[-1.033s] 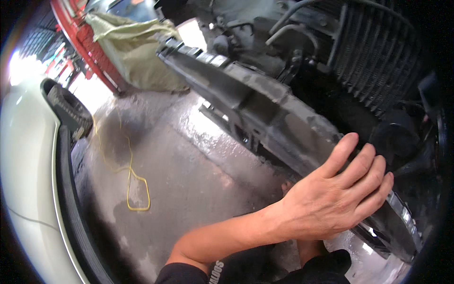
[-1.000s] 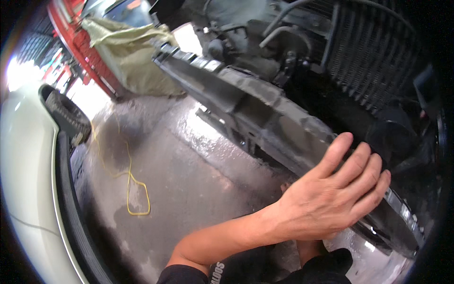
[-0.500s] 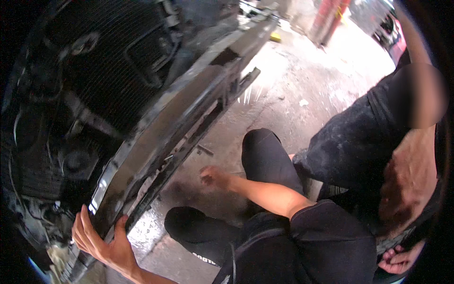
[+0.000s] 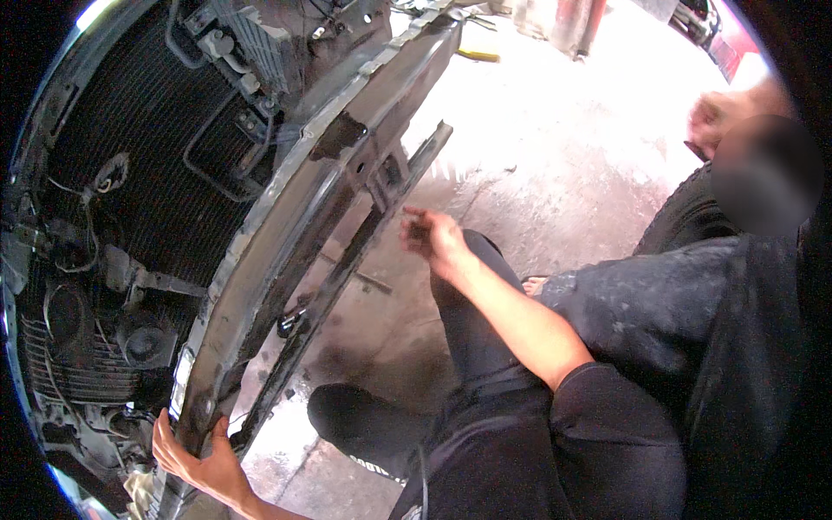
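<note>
A long dark metal bumper beam (image 4: 286, 234) runs diagonally in front of a vehicle's exposed radiator (image 4: 139, 113). My left hand (image 4: 204, 468) grips the beam's near end at lower left, thumb on one side and fingers on the other. My right hand (image 4: 431, 236) is raised beside the slotted lower rail (image 4: 414, 169), fingers apart and loosely bent; I see no object in it, and contact with the rail is not visible. Hoses, wiring and brackets (image 4: 251, 121) sit behind the beam.
A co-worker stands close at my right, with a hand (image 4: 711, 121) at upper right and dusty dark trousers (image 4: 650, 303). Beside them is a black tyre (image 4: 672, 221). Concrete floor (image 4: 529, 217) lies below; a red post (image 4: 585, 26) stands at the back.
The view has swung from the white car toward the beam's other stretch. Since half a second ago, my right hand has risen forward along the beam; the co-worker's arm has shifted upward.
</note>
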Available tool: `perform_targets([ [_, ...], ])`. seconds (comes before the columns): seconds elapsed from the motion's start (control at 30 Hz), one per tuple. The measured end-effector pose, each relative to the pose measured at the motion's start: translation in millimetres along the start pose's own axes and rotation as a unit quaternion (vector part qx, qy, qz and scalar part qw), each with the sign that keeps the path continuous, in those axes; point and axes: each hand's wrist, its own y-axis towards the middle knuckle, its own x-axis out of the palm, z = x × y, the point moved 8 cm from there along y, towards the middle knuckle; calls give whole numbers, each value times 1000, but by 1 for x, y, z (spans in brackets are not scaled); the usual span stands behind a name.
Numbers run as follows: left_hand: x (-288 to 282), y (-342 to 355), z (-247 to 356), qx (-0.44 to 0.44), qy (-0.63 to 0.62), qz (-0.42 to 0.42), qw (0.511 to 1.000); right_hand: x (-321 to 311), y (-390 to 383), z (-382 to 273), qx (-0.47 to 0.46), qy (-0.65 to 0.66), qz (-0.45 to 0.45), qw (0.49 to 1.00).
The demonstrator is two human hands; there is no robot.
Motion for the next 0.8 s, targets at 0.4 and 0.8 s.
perform_targets([
  [0.4, -3, 3, 5, -14, 32, -24, 999, -26, -1, -69, -83, -283, 90, 951],
  [0.8, 7, -3, 2, -13, 43, -21, 999, -29, -43, -65, -43, -152, 49, 986],
])
